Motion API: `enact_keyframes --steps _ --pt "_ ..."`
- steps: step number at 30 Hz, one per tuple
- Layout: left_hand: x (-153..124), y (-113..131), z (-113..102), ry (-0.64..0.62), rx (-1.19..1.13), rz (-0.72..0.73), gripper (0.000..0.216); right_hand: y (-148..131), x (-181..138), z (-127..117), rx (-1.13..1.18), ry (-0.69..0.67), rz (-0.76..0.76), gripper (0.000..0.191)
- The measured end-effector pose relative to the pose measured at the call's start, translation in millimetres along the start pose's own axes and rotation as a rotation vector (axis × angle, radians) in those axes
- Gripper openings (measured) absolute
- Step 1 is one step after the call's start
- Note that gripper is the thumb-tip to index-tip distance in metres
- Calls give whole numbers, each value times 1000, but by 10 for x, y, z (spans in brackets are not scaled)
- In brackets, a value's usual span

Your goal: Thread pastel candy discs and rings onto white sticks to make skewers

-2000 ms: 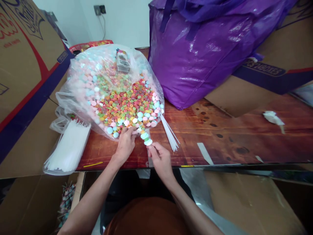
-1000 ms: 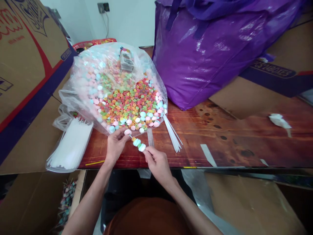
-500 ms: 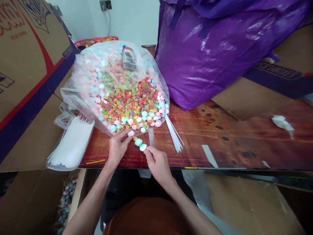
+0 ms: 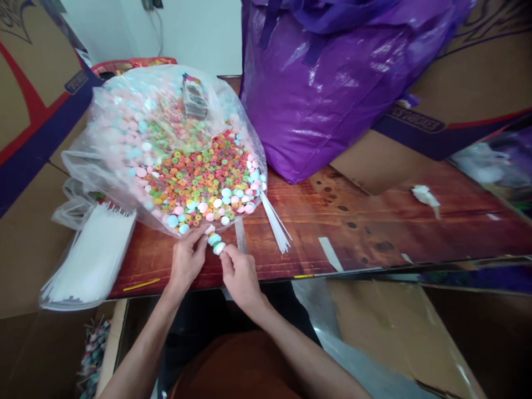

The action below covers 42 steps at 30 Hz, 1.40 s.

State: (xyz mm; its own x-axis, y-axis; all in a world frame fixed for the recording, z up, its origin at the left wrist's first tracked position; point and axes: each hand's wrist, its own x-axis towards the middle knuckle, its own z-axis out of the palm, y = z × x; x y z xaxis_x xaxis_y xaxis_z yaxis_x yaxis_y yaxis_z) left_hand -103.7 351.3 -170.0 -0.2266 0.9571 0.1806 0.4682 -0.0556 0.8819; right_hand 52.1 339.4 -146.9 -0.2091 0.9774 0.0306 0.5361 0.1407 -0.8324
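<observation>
Between my hands is a candy skewer (image 4: 215, 240) of pale blue, green, orange and white sweets on a stick. My left hand (image 4: 188, 257) is closed, pinching a pink marshmallow (image 4: 210, 229) at the skewer's upper end. With closed fingers, my right hand (image 4: 242, 277) grips the lower end beside a white marshmallow; the stick there is hidden by the fingers. Just beyond the hands lies a clear plastic bag (image 4: 83, 152) spread with ring-shaped gummies (image 4: 199, 172) and pastel marshmallows (image 4: 225, 193).
White sticks fan out (image 4: 275, 224) right of the sweets; a pack of white sticks (image 4: 93, 255) lies at left. A purple bag (image 4: 332, 94) and cardboard boxes (image 4: 482, 83) stand behind. Small stacked packets (image 4: 194, 100) rest on the plastic. A crumpled tissue (image 4: 424, 195) lies on the wooden table (image 4: 303, 210).
The pink marshmallow now sits closer to the other sweets on the stick, and my hands are nearer each other. The whole view has shifted, with the scene sliding left.
</observation>
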Motion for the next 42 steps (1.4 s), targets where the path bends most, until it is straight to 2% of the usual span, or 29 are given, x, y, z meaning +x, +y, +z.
enact_keyframes --steps 6,9,12,16,19,23,27,29,32,35,37,39,42 --pt "22 23 40 -49 -145 -51 31 14 40 23 20 15 -15 25" --pt "25 37 75 -1 -251 -121 35 32 39 10 99 15 -7 27" --pt "32 63 78 63 -371 -186 50 39 30 -20 180 -11 12 30" --pt "38 124 19 70 -292 -157 44 7 -12 -110 162 -37 2 32" --pt "67 166 0 24 -255 -149 46 27 -40 -244 114 -10 -52 31" --pt "143 190 46 -33 -270 -155 55 267 -29 -614 15 153 -84 30" --pt "248 125 71 -12 -198 -140 50 813 133 -1140 -191 467 4 29" --pt "305 110 64 -18 -120 -94 43 1107 247 -1337 -326 563 61 28" --pt "396 192 80 -8 49 60 30 1349 345 -1452 -513 626 90 29" --pt "535 344 165 -26 169 222 26 1264 365 -1354 -649 741 42 31" --pt "668 422 248 2 268 302 28 1094 400 -1213 -646 693 -48 32" --pt "819 462 333 51 400 326 31 917 482 -1056 -621 535 -100 30" --pt "1001 464 437 44 582 305 31 734 642 -867 -707 355 29 27"
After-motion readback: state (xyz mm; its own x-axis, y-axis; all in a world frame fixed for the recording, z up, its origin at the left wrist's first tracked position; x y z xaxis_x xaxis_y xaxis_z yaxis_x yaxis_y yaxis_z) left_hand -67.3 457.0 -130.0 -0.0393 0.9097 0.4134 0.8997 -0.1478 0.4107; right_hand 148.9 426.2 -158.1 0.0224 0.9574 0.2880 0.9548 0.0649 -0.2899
